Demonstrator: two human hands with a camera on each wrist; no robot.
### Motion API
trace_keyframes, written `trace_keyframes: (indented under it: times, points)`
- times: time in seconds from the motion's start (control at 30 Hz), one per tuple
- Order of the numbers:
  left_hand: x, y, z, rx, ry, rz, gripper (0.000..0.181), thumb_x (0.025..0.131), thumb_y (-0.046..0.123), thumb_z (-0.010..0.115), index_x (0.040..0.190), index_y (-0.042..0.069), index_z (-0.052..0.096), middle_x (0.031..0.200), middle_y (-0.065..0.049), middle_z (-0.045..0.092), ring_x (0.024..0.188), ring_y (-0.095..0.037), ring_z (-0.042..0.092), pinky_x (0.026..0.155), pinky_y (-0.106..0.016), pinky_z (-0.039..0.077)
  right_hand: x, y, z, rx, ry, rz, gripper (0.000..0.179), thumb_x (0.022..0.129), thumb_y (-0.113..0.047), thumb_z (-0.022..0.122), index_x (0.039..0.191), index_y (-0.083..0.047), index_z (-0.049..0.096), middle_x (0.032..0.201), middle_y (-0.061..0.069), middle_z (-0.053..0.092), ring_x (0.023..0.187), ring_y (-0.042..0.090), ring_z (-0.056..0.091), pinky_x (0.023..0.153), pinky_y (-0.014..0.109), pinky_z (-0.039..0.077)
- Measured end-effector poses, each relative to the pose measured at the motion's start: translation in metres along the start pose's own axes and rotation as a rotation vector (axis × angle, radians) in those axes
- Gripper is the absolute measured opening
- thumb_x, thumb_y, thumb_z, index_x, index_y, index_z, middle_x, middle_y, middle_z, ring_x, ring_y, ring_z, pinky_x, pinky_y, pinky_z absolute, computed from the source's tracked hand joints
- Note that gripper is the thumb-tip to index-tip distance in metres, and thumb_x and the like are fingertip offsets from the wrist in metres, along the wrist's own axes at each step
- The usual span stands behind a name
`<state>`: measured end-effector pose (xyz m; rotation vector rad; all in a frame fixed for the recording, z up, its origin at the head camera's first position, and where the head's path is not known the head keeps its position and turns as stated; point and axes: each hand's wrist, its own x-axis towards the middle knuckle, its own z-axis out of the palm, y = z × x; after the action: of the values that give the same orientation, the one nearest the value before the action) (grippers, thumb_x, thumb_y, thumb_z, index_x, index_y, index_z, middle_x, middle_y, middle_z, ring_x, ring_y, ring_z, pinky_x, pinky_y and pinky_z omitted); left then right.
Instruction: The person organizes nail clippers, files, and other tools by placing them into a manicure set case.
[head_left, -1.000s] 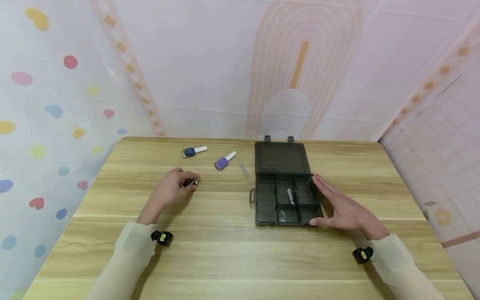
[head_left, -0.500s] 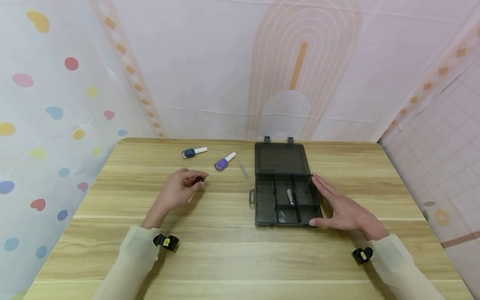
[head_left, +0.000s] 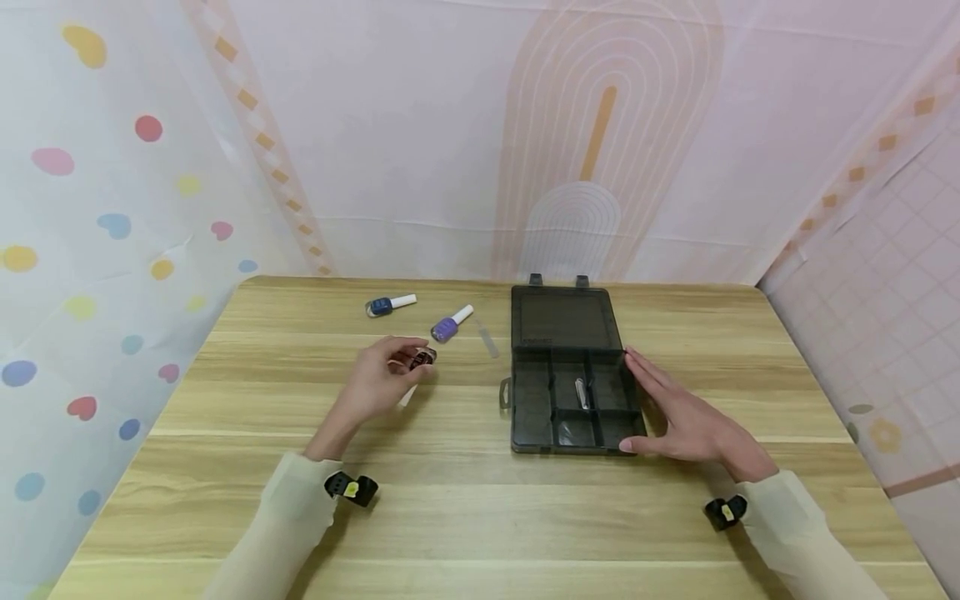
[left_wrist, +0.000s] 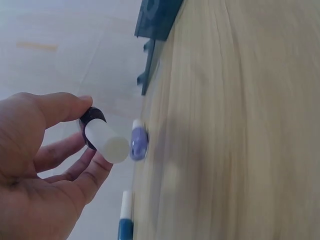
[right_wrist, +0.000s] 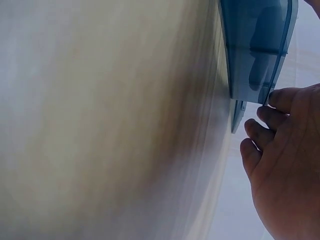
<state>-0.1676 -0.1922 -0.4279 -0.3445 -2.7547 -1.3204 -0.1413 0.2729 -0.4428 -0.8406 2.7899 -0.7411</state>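
Observation:
My left hand pinches a dark nail polish bottle between thumb and fingers, held over the table. Its white cap points toward the camera in the left wrist view. My right hand rests against the right side of a dark see-through divided box, fingers straight at the far right corner and thumb at the near one. The lid lies folded back. A nail clipper sits in the middle back compartment, and something clear and shiny lies in the compartment before it.
Left of the box lie a purple nail polish bottle, a dark blue one and a thin greyish strip. A latch sticks out from the box's left side. Patterned cloth hangs behind the wooden table.
My left hand has lifted the dark nail polish bottle and carried it right toward the box, its white cap coming into sight. The right hand and the box have stayed put.

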Motion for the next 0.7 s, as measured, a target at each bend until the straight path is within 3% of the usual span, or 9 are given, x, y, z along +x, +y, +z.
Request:
trace_keyframes:
  times: [0.7]
  points:
    - [0.006,0.038,0.029,-0.15,-0.045,0.015,0.039,0.09,0.011,0.08,0.126,0.001,0.07,0.11,-0.016,0.069,0.095,-0.023,0.067,0.081,-0.025,0.059,0.0,-0.001,0.0,0.031,-0.021,0.025,0.119,0.083,-0.055,0.081,0.166,-0.011,0.007,0.174,0.01,0.005,0.158,0.04,0.017,0.116,0.064,0.033]
